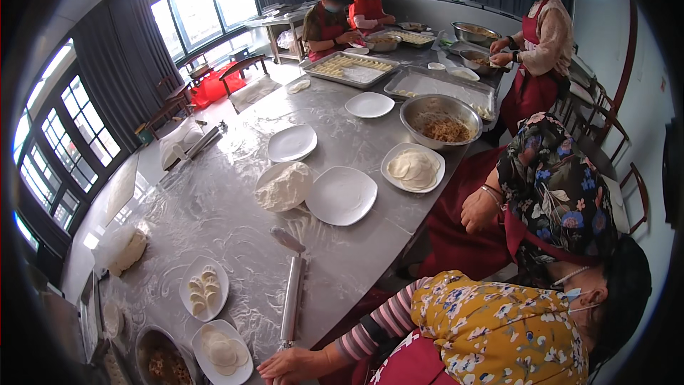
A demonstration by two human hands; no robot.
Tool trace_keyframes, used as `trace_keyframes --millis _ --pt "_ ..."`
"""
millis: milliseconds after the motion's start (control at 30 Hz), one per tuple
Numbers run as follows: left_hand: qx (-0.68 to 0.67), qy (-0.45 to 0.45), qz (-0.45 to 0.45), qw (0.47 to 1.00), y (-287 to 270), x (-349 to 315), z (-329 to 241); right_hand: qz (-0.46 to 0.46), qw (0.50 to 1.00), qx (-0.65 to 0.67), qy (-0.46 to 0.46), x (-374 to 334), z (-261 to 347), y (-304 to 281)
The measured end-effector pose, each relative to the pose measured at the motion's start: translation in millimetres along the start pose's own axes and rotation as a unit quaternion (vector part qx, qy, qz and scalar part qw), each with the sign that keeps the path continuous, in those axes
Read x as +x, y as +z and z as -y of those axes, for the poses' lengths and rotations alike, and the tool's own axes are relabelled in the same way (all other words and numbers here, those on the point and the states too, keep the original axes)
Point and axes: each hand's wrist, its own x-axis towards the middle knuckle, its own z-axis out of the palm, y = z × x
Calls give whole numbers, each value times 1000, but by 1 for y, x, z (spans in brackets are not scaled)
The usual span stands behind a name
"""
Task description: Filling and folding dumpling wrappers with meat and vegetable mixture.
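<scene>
Neither of my hands shows in the head view. Closest to the lower edge is a hand point(293, 365) of a co-worker in a yellow floral top, beside the near handle of a metal rolling pin point(291, 299); whether it grips the handle I cannot tell. Left of it lie a white plate of round dough wrappers point(225, 351), a plate with several folded dumplings point(204, 291) and a metal bowl of filling point(168, 367), cut off by the lower edge. A heap of flour point(283, 187) sits mid-table next to a square white plate point(343, 196).
The floured steel table point(235, 235) stretches away. Along its right stand a plate of stacked wrappers point(413, 170) and a big bowl of filling point(442, 121). Farther off, a dumpling tray point(349, 68) lies near several co-workers. A second seated person point(563, 178) occupies the right side.
</scene>
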Motion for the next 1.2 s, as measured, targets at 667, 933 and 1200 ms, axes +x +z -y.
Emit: trace_keyframes --millis 667,933,1200 --pt "77 9 10 997 -30 6 41 78 989 123 35 2 -3 -3" --pt "100 -16 2 995 -40 6 50 86 980 174 33 0 -4 -3" --pt "122 -28 33 992 -44 5 55 139 970 178 93 -1 -1 -2"
